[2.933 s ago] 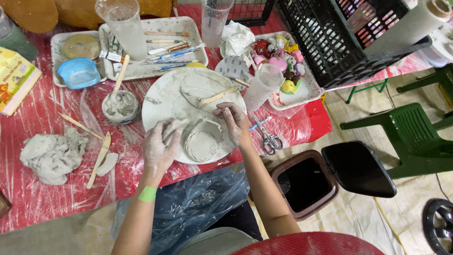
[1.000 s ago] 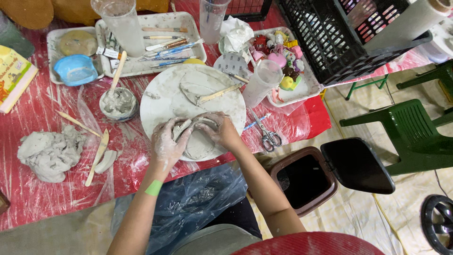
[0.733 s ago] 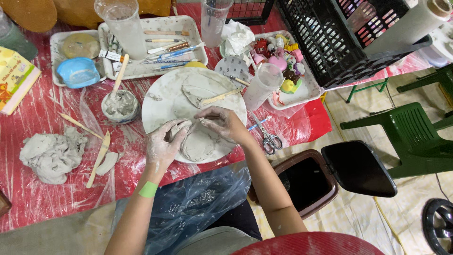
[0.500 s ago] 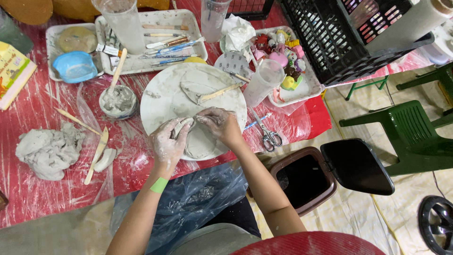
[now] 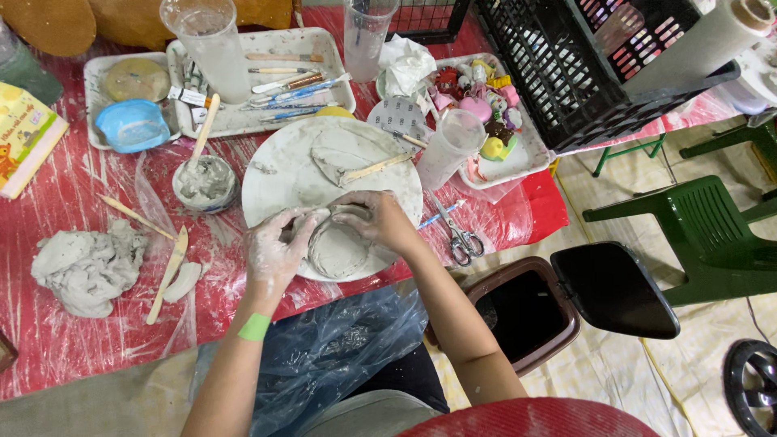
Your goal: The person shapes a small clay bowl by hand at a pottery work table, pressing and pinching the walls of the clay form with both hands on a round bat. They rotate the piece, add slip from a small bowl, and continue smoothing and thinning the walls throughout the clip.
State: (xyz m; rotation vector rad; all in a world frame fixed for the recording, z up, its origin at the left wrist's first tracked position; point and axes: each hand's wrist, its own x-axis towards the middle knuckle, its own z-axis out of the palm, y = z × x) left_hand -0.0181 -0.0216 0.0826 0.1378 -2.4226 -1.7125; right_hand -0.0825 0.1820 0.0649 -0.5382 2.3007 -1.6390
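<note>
Hands [image 5: 332, 235] now closed round clay piece [image 5: 336, 249], red plastic-covered table [image 5: 48, 202], green chair [image 5: 696, 235].

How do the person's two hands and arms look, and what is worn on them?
Both forearms are bare, without sleeves. The left hand is smeared with pale grey clay, and a bright green band circles its wrist. The right hand carries lighter clay smears; no ring, watch or glove shows.

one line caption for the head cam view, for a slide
Clay-coated left hand and right hand shape a flat clay piece on a round white board, with scissors beside it.
</note>
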